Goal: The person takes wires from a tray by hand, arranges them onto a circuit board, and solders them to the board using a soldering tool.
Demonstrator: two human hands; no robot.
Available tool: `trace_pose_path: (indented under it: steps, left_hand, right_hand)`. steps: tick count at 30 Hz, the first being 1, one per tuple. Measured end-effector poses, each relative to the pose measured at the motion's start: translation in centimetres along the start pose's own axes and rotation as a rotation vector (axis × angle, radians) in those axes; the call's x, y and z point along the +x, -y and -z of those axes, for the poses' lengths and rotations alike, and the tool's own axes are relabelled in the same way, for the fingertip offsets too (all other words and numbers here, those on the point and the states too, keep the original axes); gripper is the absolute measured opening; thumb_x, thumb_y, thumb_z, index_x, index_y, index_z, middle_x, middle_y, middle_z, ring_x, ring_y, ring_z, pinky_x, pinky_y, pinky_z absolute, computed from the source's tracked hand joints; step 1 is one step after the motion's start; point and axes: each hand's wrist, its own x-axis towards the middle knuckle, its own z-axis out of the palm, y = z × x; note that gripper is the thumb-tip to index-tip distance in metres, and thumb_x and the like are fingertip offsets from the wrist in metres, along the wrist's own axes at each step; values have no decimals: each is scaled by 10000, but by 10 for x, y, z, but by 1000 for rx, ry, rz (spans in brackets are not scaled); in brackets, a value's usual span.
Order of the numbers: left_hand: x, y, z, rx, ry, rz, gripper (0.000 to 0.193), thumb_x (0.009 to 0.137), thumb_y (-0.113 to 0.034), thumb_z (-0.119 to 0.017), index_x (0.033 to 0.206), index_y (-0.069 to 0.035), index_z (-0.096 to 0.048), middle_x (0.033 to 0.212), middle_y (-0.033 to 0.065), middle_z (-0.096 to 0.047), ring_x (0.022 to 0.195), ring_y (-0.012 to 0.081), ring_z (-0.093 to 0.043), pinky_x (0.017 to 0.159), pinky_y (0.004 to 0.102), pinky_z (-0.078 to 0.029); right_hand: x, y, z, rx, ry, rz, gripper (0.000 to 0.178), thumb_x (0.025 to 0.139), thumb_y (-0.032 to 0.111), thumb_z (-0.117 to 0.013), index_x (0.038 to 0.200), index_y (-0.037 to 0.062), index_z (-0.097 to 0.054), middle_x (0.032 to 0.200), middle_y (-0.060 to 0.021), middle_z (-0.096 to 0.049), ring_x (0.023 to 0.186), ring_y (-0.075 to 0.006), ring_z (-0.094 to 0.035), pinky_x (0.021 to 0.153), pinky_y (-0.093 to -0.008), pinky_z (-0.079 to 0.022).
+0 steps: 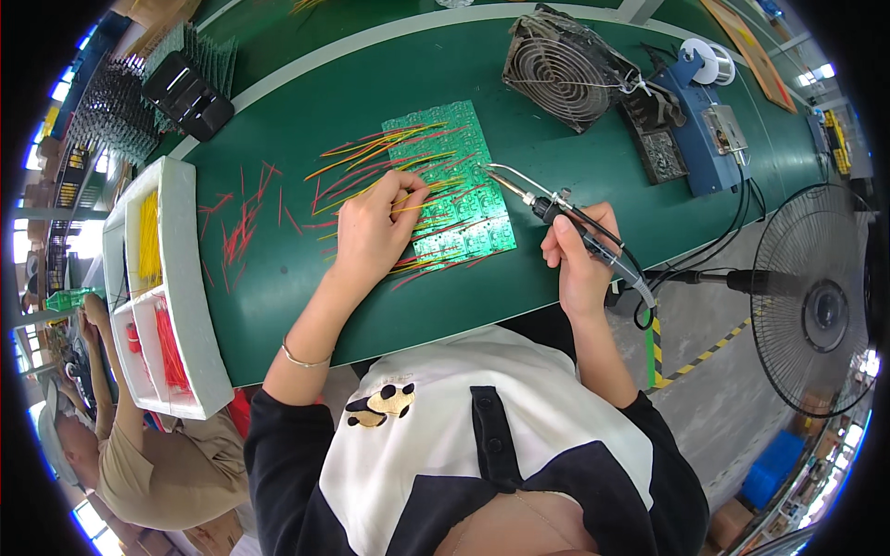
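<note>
Head view: looks down on a green table with both forearms coming in from the lower edge.
Circuit board panel: green circuit board panel lies flat at the middle of the table, with red and yellow wire leads fanning off it toward 9 o'clock.
Left hand: left hand rests on the panel's lower left part, fingers curled and pressed down on the wires; a thin bracelet sits on the wrist.
Right hand: right hand is closed around the dark handle of a soldering iron, at 3 o'clock from the panel.
Iron tip: points toward 10 o'clock and sits at the panel's right edge; whether it touches, I cannot tell.
Loose wires: cut red wires lie scattered on the table at 9 o'clock from the panel.
Tray: white tray at the table's left edge holds yellow and red wire bundles in separate compartments.
Small fan: grey small fan stands at 1 o'clock from the panel.
Blue unit: blue unit sits just right of the small fan.
Floor fan: black floor fan stands off the table at 3 o'clock.
</note>
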Motion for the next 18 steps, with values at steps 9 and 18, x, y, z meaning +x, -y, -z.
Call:
trace_pose_path:
  steps: [9,18]
  left_hand:
    - [0,2,-2,-40,-3,13,67,821,-59,-630,852,-15,-589,546,19,-486,471,73,-391,453,212,-340]
    - [-1,2,0,-42,11,22,65,815,-57,-635,852,-18,-599,552,16,-494,478,70,-391,458,208,-347]
  right_hand:
    - [-1,-2,0,-44,34,3,219,817,75,-649,826,34,-434,608,-82,-567,463,-68,-484,439,-198,-394]
    - [-3,-3,0,-63,38,-8,229,814,95,-659,816,36,-438,606,-76,-571,465,-62,-485,437,-193,-389]
